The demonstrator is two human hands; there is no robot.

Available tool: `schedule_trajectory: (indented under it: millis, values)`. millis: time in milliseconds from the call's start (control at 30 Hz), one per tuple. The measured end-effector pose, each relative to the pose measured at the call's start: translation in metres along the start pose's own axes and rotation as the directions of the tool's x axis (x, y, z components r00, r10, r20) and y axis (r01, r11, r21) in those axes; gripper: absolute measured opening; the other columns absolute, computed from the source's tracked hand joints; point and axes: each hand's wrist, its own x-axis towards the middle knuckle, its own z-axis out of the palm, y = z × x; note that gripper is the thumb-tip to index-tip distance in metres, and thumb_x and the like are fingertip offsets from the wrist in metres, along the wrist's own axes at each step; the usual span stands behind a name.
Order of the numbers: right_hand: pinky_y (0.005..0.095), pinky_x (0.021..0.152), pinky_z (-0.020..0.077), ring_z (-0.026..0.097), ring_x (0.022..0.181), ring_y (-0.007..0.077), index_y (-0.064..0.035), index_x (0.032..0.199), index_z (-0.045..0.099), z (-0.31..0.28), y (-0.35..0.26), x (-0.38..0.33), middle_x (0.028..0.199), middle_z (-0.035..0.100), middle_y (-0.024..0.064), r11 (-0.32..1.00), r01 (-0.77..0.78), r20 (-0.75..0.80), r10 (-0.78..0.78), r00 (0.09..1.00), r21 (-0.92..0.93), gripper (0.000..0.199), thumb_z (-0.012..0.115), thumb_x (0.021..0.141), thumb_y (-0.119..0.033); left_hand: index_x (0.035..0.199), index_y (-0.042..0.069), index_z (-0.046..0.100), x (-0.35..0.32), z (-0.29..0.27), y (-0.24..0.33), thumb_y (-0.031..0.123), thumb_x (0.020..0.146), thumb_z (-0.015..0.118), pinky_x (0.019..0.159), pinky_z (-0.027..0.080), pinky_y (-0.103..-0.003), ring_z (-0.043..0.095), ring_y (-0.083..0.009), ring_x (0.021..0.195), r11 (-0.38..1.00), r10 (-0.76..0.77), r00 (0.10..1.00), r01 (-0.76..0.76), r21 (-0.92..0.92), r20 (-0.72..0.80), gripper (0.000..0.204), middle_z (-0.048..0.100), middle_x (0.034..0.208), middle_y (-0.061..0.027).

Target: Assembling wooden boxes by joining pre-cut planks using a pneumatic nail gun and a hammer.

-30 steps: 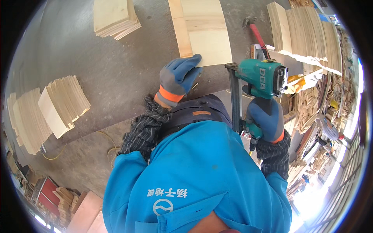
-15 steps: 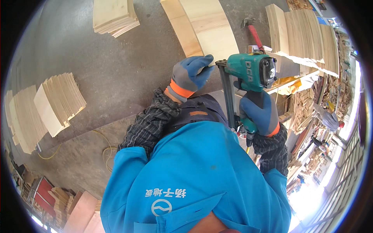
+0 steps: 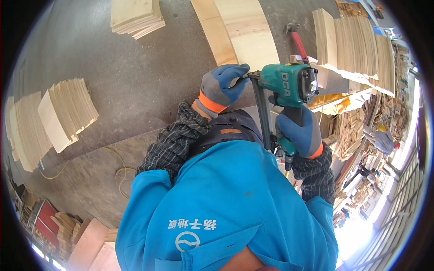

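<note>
My right hand (image 3: pixel 300 131), in a blue glove with an orange cuff, grips the handle of a teal pneumatic nail gun (image 3: pixel 289 83). The gun's long dark magazine runs down toward my body. My left hand (image 3: pixel 221 88), gloved the same way, rests with its fingertips at the gun's nose, on the near edge of a pale wooden board (image 3: pixel 242 31) lying on the grey workbench (image 3: pixel 135 77). A narrower strip lies along the board's left side.
Stacks of thin plywood pieces lie at the left (image 3: pixel 58 115) and top left (image 3: pixel 135 16). A red-handled hammer (image 3: pixel 296 38) lies right of the board. More wood stacks (image 3: pixel 357 45) stand at the right. A yellow hose (image 3: pixel 120 167) curls on the bench.
The nail gun and both hands have shifted left and up along the board's near edge. My left hand has closed in on the gun's nose.
</note>
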Motion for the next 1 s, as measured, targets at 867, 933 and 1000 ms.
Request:
schedule_trajectory:
  millis: [867,933,1000]
  values:
    - [0.0337,0.074,0.0563,0.069,0.080,0.0144,0.0044,0.114,0.071,0.001,-0.004,0.002,0.089,0.074,0.0094,0.997,0.034,0.020,-0.032,0.999,-0.074,0.041,0.077,0.088,-0.026,0.107,0.008,0.077,0.002,0.001,-0.007,0.008,0.082,0.086,0.070,0.063,-0.038,0.078,-0.0295,0.079,0.989,0.119,0.993,-0.119,0.084,0.006,0.026,0.080,0.097,-0.0119]
    - [0.0338,0.074,0.0563,0.069,0.080,0.0146,0.0042,0.115,0.071,0.000,-0.003,0.002,0.089,0.074,0.0094,0.996,0.016,-0.012,-0.017,1.000,-0.085,0.041,0.078,0.088,-0.026,0.105,0.008,0.077,0.002,0.001,-0.008,0.008,0.081,0.087,0.069,0.063,-0.038,0.078,-0.0289,0.079,0.985,0.151,0.988,-0.147,0.089,-0.041,0.025,0.081,0.098,-0.0116]
    - [0.0338,0.074,0.0563,0.069,0.081,0.0148,0.0040,0.115,0.071,0.000,-0.003,0.003,0.089,0.074,0.0095,0.996,0.023,-0.009,-0.024,1.000,-0.090,0.042,0.078,0.088,-0.027,0.104,0.008,0.077,0.003,0.001,-0.010,0.009,0.081,0.087,0.069,0.063,-0.038,0.078,-0.0288,0.079,0.984,0.149,0.989,-0.149,0.094,0.001,0.025,0.081,0.098,-0.0115]
